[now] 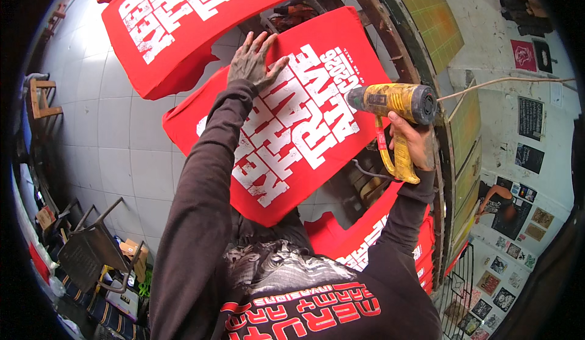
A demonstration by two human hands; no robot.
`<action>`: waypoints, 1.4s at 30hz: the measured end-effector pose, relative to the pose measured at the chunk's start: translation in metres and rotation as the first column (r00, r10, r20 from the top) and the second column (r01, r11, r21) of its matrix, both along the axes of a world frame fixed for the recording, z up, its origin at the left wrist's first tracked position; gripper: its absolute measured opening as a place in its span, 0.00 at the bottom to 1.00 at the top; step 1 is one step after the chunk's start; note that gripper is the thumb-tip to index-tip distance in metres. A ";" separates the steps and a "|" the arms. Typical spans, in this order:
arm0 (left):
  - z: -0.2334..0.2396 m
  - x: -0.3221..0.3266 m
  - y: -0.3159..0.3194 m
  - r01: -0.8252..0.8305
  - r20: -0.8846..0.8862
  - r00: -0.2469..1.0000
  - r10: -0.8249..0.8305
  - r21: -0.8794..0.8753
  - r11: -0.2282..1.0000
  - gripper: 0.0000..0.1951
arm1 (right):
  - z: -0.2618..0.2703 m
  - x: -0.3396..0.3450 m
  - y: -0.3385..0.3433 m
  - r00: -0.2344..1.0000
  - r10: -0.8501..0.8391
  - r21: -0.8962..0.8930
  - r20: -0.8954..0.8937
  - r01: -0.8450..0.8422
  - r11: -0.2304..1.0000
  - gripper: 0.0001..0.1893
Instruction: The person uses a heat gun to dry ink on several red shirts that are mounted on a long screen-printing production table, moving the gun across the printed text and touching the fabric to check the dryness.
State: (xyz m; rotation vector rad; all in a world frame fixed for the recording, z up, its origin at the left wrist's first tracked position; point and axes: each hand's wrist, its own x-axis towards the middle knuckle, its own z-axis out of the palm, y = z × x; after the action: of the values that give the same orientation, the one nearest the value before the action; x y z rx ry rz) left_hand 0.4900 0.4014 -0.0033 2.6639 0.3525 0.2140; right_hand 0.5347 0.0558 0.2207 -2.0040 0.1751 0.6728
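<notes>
A red T-shirt (338, 33) with large white printed lettering is stretched flat on a board before me. My left hand (251, 61) rests on it with fingers spread, near its far left edge and beside the print. In my right hand (411, 138) is a yellow and black heat gun (393, 102), gripped by its handle. The gun's dark nozzle points left, over the lower lines of the print. Whether the nozzle touches the cloth I cannot tell. My thumb lies along the gun's body; the other fingers are partly hidden behind the handle.
Another printed red shirt (183, 33) lies on a board beyond, and more red shirts (361, 239) are at my near right. A wooden rail (393, 33) borders the boards. Screen-printing frames (434, 29) line the right. A metal chair (93, 248) stands on the tiled floor; another person (498, 200) is far right.
</notes>
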 end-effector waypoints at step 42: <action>-0.001 -0.001 -0.001 -0.029 0.040 0.999 0.027 0.044 0.999 0.38 | -0.006 0.014 0.012 0.988 0.066 -0.012 0.137 -0.064 0.998 0.21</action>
State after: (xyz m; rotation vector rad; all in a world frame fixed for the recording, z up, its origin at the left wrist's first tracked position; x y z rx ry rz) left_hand 0.4893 0.4002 -0.0043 2.6960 0.3767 0.2855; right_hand 0.5483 0.0679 0.2146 -2.0622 0.0300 0.5730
